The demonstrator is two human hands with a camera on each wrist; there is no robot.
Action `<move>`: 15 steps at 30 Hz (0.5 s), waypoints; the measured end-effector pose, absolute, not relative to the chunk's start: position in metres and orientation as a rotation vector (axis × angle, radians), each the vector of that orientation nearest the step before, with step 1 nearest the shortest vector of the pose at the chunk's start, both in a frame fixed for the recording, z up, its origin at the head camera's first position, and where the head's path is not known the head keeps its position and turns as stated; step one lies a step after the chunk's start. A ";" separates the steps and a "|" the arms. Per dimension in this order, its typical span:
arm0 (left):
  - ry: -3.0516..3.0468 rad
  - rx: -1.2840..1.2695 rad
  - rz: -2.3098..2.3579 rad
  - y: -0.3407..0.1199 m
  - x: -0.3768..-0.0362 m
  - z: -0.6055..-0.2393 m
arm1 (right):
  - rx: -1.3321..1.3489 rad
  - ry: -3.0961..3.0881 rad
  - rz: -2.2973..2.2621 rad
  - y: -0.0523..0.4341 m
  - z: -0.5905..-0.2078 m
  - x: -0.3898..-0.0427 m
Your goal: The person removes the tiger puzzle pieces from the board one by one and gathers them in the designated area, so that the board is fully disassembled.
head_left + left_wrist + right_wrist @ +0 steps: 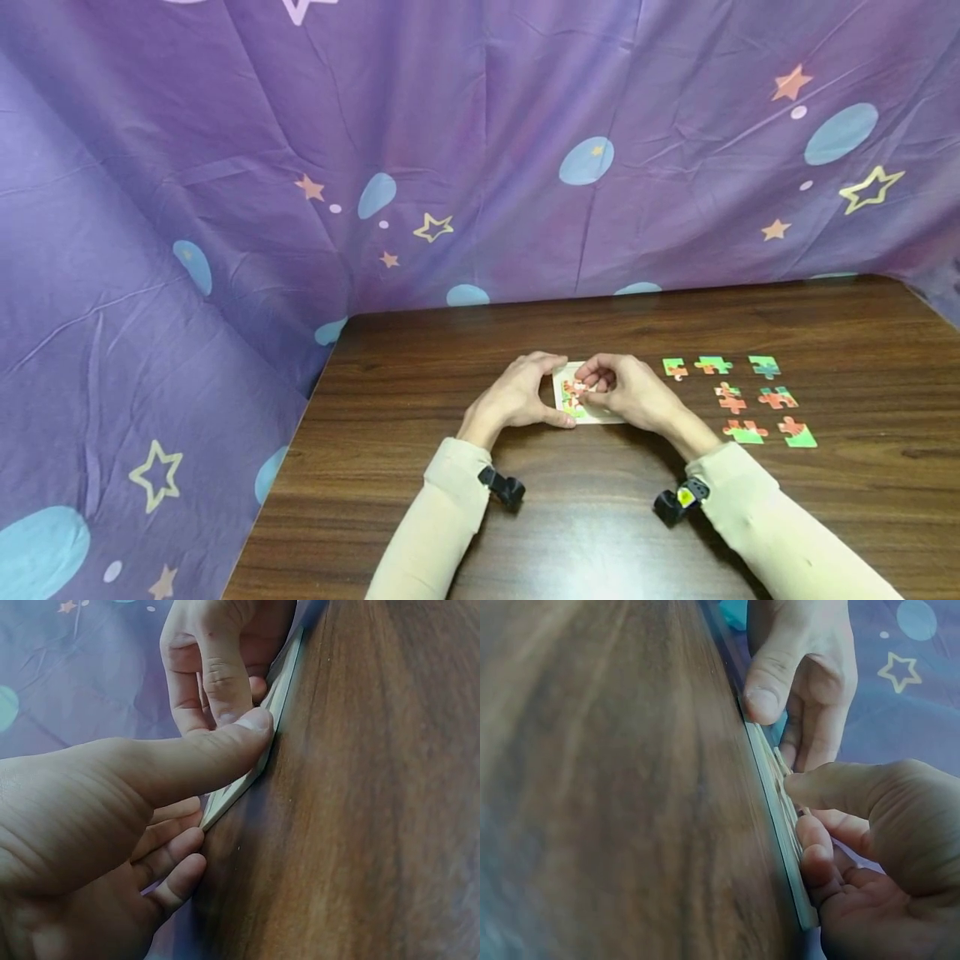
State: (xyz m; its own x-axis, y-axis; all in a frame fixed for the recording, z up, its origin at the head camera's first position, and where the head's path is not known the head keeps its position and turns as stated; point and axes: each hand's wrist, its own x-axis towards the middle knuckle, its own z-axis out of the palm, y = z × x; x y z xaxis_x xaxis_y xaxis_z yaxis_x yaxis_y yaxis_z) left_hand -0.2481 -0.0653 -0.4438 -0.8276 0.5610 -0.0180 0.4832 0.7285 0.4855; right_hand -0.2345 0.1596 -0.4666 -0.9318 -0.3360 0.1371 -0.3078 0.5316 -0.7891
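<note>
Both hands meet over a small puzzle board lying flat on a dark wooden table. Board: pale cream, thin, squarish, with a patch of fitted red-and-green pieces just under the fingertips; the rest of its face is covered by the hands. Left hand holds the board's left edge, thumb straight along the near edge and pressing on it, the other fingers loosely curled past the far side; in the left wrist view the board shows as a thin light strip between thumb and table. Right hand rests on the board's right part, fingers bent down, thumb and index fingertip together over the pieces; whether a loose piece sits pinched between them cannot be told. In the right wrist view the board is edge-on, pale, with the raised bumps of fitted pieces on its top side. To the right of the right hand, well apart from the board, eight loose pieces lie flat on the table in three rough rows: three in the far row, two in the middle, two nearest, plus one small one above the middle row's left piece. Colours: red, green, some blue. A purple cloth with stars and pale blue ovals hangs behind and to the left. Two cream sleeves, one dark wrist camera each.
</note>
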 end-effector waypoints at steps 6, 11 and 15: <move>2.765 0.826 0.722 -0.064 -0.248 -0.444 | -0.630 2.623 -1.451 0.164 -0.461 -0.235; 2.758 0.811 0.731 -0.063 -0.248 -0.444 | -0.634 2.586 -1.496 0.174 -0.447 -0.234; 2.766 0.802 0.730 -0.063 -0.248 -0.444 | -0.619 2.602 -1.517 0.186 -0.432 -0.234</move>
